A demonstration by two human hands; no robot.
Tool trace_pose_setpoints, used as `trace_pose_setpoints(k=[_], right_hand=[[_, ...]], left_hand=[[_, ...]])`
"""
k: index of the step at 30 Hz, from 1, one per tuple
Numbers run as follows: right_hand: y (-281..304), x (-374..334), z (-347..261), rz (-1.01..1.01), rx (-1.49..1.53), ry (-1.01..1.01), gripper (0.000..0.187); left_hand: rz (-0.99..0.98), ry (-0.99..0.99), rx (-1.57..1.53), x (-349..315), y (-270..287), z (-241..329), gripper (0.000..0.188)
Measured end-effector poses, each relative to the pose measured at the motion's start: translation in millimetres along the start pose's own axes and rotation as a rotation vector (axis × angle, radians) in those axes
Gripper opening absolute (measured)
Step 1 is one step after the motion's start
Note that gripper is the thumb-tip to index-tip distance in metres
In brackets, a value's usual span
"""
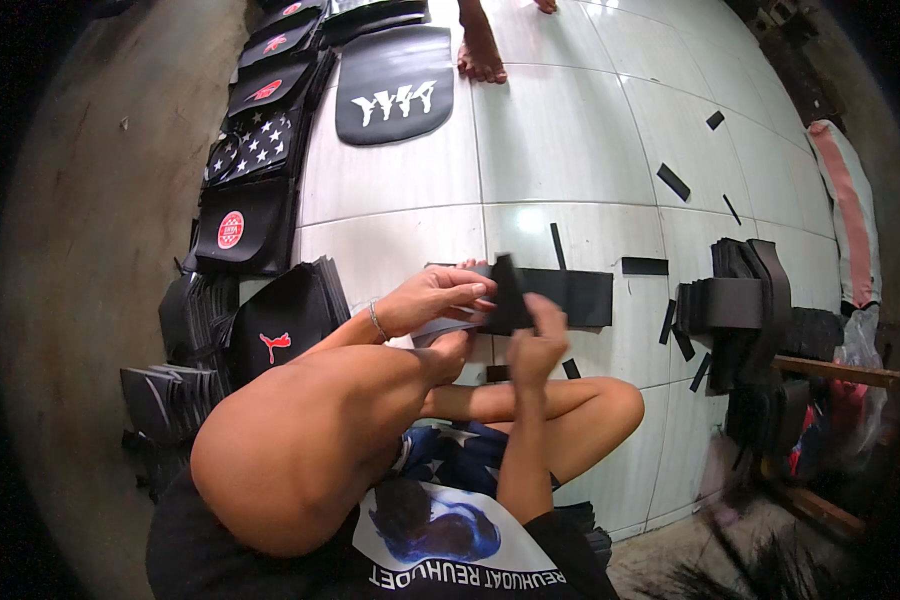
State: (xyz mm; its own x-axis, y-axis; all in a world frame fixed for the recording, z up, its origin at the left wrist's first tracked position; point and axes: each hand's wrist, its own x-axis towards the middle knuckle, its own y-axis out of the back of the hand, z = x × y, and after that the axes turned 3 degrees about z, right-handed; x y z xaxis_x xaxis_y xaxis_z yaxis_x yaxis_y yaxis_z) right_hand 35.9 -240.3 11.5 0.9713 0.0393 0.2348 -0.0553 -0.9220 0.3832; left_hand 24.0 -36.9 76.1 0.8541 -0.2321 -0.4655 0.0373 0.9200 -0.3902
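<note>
Above the tiled floor, a dark flat piece of sheet material (507, 295) is held up between my two hands, slightly blurred. My left hand (432, 301) is closed, thumb and fingers together at its left side. A fist-like grip closes my right hand (538, 342) on the piece's right side, smeared a little by motion. Beneath them a black rectangular sheet (585, 298) lies flat on the tiles, partly hidden by the held piece. A narrow black strip (557, 245) rests against its far edge. My foot (450, 350) is close under my left hand.
Stacks of black flaps with printed designs (255, 225) line the left side. One large black flap (395, 90) lies at the far side, near another person's foot (482, 62). Black offcuts (673, 182) are scattered at right, beside stacked black strips (735, 303) and a wooden bar (840, 371).
</note>
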Motion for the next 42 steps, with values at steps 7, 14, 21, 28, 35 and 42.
trace_pose_setpoints(k=[7, 14, 21, 28, 35, 42], right_hand=[[104, 30, 62, 0.620, 0.006, -0.418, 0.023], [56, 1, 52, 0.342, 0.193, -0.576, 0.021], [51, -12, 50, 0.197, 0.214, -0.540, 0.020], [43, -11, 60, 0.210, 0.287, -0.455, 0.017], [27, -12, 33, 0.064, 0.250, -0.428, 0.012], [-22, -15, 7, -0.041, 0.130, -0.235, 0.014]], left_hand=[[0.794, 0.198, 0.163, -10, 129, -82, 0.027], [0.829, 0.027, 0.834, 6, 122, -117, 0.036], [0.343, 0.018, 1.496, 20, 110, -85, 0.037], [0.121, 0.261, 0.512, 9, 149, -75, 0.033], [0.195, 0.265, 0.384, 3, 137, -40, 0.053], [0.417, 0.066, 0.280, -20, 126, -24, 0.050]])
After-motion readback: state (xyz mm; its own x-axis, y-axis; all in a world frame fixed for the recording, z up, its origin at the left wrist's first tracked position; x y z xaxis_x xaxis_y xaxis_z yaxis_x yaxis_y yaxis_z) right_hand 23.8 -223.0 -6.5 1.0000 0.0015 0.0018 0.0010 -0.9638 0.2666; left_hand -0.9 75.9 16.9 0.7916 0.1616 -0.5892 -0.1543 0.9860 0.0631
